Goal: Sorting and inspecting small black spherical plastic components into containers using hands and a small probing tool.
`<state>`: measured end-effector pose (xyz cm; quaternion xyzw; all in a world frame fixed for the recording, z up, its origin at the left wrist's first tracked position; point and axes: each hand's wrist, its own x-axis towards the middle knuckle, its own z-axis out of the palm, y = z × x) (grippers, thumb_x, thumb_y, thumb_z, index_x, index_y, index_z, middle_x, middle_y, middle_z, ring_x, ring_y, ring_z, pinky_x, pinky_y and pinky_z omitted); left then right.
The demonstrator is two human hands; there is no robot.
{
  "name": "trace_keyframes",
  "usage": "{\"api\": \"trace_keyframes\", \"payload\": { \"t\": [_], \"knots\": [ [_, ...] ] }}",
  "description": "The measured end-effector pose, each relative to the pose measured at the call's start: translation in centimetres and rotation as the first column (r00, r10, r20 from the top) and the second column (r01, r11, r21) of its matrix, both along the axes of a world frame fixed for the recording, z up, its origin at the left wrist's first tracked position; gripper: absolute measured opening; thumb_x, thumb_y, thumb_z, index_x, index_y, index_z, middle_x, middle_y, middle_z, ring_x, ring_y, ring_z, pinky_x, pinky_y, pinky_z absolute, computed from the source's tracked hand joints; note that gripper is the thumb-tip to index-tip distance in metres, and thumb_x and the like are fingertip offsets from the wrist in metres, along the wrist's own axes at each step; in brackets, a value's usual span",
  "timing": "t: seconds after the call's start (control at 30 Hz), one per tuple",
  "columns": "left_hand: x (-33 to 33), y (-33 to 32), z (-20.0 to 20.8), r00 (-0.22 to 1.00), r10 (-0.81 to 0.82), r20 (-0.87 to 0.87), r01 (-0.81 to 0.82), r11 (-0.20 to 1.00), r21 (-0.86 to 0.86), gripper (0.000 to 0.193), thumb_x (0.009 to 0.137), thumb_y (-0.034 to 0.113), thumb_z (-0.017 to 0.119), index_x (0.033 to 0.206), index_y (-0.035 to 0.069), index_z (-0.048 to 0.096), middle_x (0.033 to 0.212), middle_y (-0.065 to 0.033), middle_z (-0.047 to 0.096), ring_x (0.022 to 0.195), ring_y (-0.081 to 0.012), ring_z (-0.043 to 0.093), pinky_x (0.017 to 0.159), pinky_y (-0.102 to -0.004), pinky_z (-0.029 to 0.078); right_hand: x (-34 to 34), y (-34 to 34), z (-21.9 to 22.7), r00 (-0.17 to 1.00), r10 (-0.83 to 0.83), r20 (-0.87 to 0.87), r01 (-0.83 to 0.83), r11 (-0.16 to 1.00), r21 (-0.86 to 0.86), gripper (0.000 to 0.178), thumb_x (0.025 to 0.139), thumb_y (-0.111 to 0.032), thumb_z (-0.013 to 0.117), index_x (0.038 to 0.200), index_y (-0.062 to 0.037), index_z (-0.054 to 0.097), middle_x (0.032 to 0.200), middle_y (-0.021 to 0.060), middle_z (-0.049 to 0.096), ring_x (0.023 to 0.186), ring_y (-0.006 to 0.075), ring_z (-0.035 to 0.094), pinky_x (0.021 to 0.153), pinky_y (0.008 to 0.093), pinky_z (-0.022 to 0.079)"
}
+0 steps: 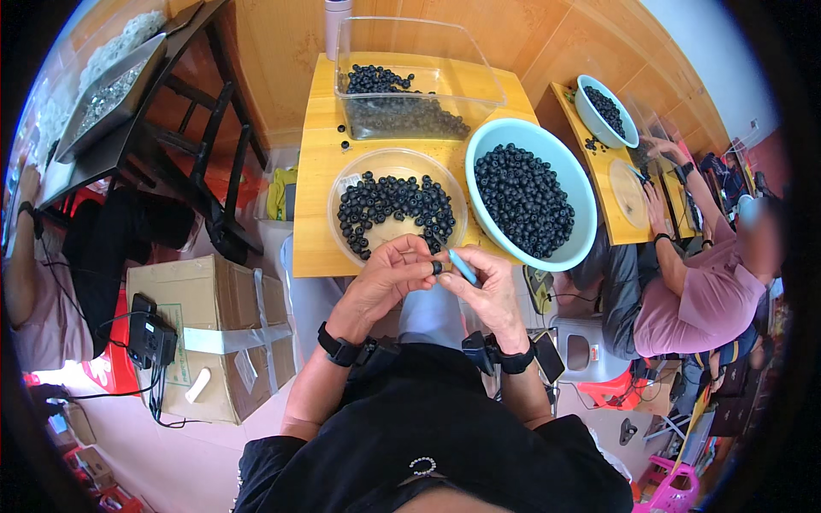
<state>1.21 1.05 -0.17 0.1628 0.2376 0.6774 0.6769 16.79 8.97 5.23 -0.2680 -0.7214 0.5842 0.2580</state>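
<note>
My left hand (389, 275) pinches a small round black piece (437, 268) between thumb and fingertips, just over the near edge of the yellow table. Against it my right hand (492, 295) brings a light blue pen-like tool (463, 267), gripped between thumb and forefinger; its tip is too small to make out. Just beyond my hands lies a shallow clear round tray (338, 214) with many black pieces, some showing holes. To its right a light blue basin (585, 231) is heaped with the same kind of piece.
A clear rectangular bin (419, 34) holding black pieces stands at the back of the yellow table (313, 162), near a lilac bottle (337, 26). A taped cardboard box (197, 325) is at left. At right a co-worker (701, 299) sits at another table with a basin (629, 137).
</note>
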Motion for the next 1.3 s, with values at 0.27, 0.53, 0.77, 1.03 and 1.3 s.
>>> {"api": "trace_keyframes", "payload": {
  "t": [0.27, 0.53, 0.77, 1.03, 1.3],
  "knots": [
    [0.2, -0.6, -0.3, 0.986, -0.165, -0.033, 0.165, 0.986, 0.009, 0.022, 0.080, 0.002, 0.066, 0.097, 0.008, 0.053, 0.088, -0.0050, 0.063, 0.072, -0.0110, 0.062, 0.065, -0.0222, 0.053, 0.2, -0.2, -1.0, 1.000, 0.006, 0.001, -0.005, 0.929, -0.370, 0.011, 0.080, -0.005, 0.068, 0.090, -0.0013, 0.066, 0.074, -0.0018, 0.061, 0.066, 0.0035, 0.052, 0.061, 0.0183, 0.041],
    [0.4, -0.4, -0.8, 0.986, -0.166, 0.010, 0.166, 0.986, -0.005, 0.023, 0.080, 0.003, 0.067, 0.097, 0.009, 0.052, 0.086, -0.0037, 0.062, 0.071, -0.0105, 0.062, 0.064, -0.0215, 0.052, 0.8, -0.2, -0.8, 0.990, 0.126, -0.056, -0.136, 0.965, -0.225, 0.011, 0.082, -0.006, 0.064, 0.091, 0.0004, 0.066, 0.082, -0.0002, 0.059, 0.078, 0.0056, 0.055, 0.069, 0.0197, 0.043],
    [0.9, -0.4, -1.3, 0.974, -0.226, 0.030, 0.225, 0.974, 0.036, 0.024, 0.079, 0.003, 0.067, 0.097, 0.009, 0.052, 0.086, -0.0039, 0.062, 0.071, -0.0107, 0.061, 0.063, -0.0206, 0.051, 1.2, -0.3, -1.2, 0.996, 0.068, -0.053, -0.084, 0.898, -0.432, 0.011, 0.082, -0.006, 0.064, 0.091, 0.0005, 0.066, 0.074, -0.0023, 0.058, 0.074, 0.0058, 0.055, 0.069, 0.0205, 0.044],
    [0.7, -0.6, -0.5, 0.979, -0.204, -0.011, 0.204, 0.979, 0.010, 0.022, 0.081, 0.005, 0.066, 0.098, 0.008, 0.051, 0.089, -0.0043, 0.062, 0.070, -0.0102, 0.061, 0.062, -0.0206, 0.051, 1.5, 0.1, -1.1, 0.986, 0.155, 0.068, -0.141, 0.974, -0.175, 0.015, 0.075, -0.005, 0.071, 0.089, -0.0019, 0.067, 0.073, -0.0038, 0.057, 0.064, 0.0021, 0.045, 0.055, 0.0190, 0.035],
    [-3.7, -0.4, -2.1, 0.770, 0.135, -0.624, -0.279, 0.950, -0.139, 0.015, 0.084, 0.008, 0.062, 0.097, 0.000, 0.059, 0.083, -0.0067, 0.064, 0.070, -0.0130, 0.063, 0.064, -0.0237, 0.052, 2.5, 7.2, 1.6, 0.918, -0.386, -0.095, 0.398, 0.887, 0.237, 0.028, 0.076, -0.002, 0.068, 0.104, -0.0012, 0.065, 0.084, 0.0008, 0.063, 0.080, 0.0073, 0.056, 0.076, 0.0231, 0.046]
  ]
}}
